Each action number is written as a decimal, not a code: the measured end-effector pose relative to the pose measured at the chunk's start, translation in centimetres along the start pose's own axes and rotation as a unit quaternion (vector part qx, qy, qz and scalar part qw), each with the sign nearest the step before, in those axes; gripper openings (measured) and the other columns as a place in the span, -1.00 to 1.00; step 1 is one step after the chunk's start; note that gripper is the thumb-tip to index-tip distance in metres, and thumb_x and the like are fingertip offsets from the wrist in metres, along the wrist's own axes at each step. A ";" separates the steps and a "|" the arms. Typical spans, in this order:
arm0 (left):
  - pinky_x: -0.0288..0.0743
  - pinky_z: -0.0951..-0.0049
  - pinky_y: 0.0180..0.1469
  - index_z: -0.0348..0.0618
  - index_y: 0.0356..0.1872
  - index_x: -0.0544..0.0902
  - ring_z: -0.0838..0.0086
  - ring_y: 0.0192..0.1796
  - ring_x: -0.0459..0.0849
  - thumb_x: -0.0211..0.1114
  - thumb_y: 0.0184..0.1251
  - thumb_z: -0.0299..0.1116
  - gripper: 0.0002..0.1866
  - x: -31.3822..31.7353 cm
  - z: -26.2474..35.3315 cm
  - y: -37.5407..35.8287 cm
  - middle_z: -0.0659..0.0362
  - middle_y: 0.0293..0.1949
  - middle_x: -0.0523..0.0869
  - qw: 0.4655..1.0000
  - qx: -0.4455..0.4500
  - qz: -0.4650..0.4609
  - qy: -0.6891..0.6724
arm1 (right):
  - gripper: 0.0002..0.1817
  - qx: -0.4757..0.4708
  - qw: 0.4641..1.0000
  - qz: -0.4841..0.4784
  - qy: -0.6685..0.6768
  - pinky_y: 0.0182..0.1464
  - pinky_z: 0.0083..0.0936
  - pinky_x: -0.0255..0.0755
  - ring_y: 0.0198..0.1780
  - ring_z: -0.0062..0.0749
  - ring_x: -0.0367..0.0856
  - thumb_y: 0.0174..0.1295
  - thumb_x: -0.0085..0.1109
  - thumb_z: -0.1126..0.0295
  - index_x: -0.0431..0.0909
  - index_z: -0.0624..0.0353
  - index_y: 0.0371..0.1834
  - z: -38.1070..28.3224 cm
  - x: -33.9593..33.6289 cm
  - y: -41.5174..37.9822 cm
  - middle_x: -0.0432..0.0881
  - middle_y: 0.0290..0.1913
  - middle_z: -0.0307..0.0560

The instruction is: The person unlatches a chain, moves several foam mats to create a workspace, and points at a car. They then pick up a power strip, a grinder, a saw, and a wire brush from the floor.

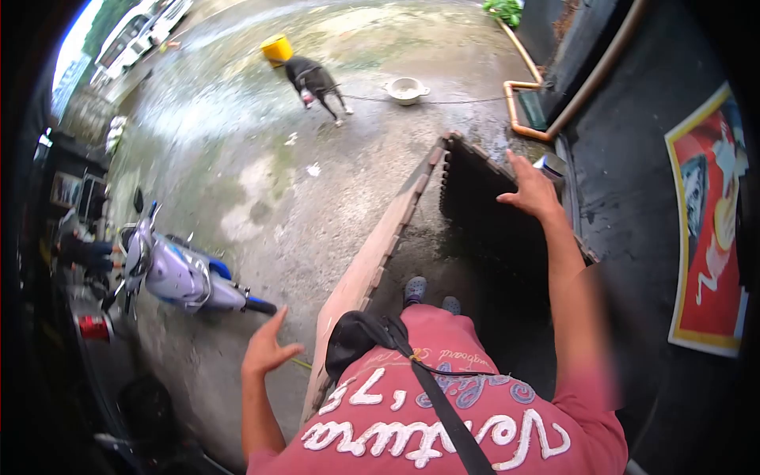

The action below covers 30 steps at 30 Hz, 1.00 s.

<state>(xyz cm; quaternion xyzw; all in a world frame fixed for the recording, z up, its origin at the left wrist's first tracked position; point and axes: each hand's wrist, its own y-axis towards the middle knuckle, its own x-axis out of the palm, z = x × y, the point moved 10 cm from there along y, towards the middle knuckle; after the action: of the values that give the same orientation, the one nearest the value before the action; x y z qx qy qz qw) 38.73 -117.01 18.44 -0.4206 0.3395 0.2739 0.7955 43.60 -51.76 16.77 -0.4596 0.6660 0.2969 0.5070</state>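
Note:
Interlocking foam mats (372,249) stand on edge around my legs, bent to a corner ahead of me. The left panel shows a wood-coloured outer face, and the right panel (483,198) shows a black inner face; both have toothed edges. My left hand (269,347) is open outside the left panel, thumb and fingers apart, holding nothing. Above the right panel's top edge, my right hand (532,190) is open too, its fingers spread. A dark strap (451,419) crosses my red shirt to a black pouch (352,340) at my left side.
A purple scooter (190,277) is parked to the left. Further off, a dark dog (313,79) on a chain stands by a yellow bucket (277,49) and a pale bowl (406,91). Orange pipes (518,111) and a poster (712,229) line the right wall. Someone in dark clothes (87,252) is at far left.

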 end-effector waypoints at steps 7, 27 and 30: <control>0.46 0.10 0.42 -0.10 0.50 0.45 0.01 0.42 0.55 0.59 0.04 0.12 -0.02 18.4 -4.0 -12.7 -0.09 0.41 0.57 0.996 -0.077 -0.020 0.048 | 0.30 -0.167 0.978 0.003 -0.123 0.52 -0.08 0.36 0.60 0.14 0.25 -0.15 0.72 0.23 0.06 -0.31 0.72 -9.6 3.3 8.5 0.14 0.68 0.11; 0.64 0.09 0.01 0.14 -0.04 0.83 -0.03 -0.04 0.78 0.46 0.17 -0.42 -0.69 -4.9 -16.1 -3.7 -0.01 -0.16 0.82 0.956 -0.169 0.235 0.053 | -0.72 -0.214 0.970 -0.010 -0.118 -0.02 0.02 0.63 -0.03 0.14 0.73 0.26 0.36 0.19 0.67 0.01 -0.01 -14.0 7.0 12.7 0.64 -0.05 0.15; 0.64 0.12 0.01 0.10 -0.06 0.84 -0.03 -0.03 0.77 0.48 0.13 -0.43 -0.69 -6.5 -17.2 -3.2 -0.01 -0.15 0.82 0.961 -0.163 0.223 0.000 | -0.72 -0.206 0.971 -0.019 -0.121 -0.03 -0.01 0.62 -0.04 0.13 0.73 0.29 0.35 0.17 0.64 0.03 -0.04 -14.3 6.9 12.3 0.66 -0.10 0.17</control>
<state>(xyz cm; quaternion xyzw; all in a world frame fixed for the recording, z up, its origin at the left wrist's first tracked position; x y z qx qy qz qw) 31.70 -134.26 17.81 -0.4586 0.3753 0.4959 0.6347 26.17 -61.32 13.75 -0.5274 0.5156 0.4711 0.4838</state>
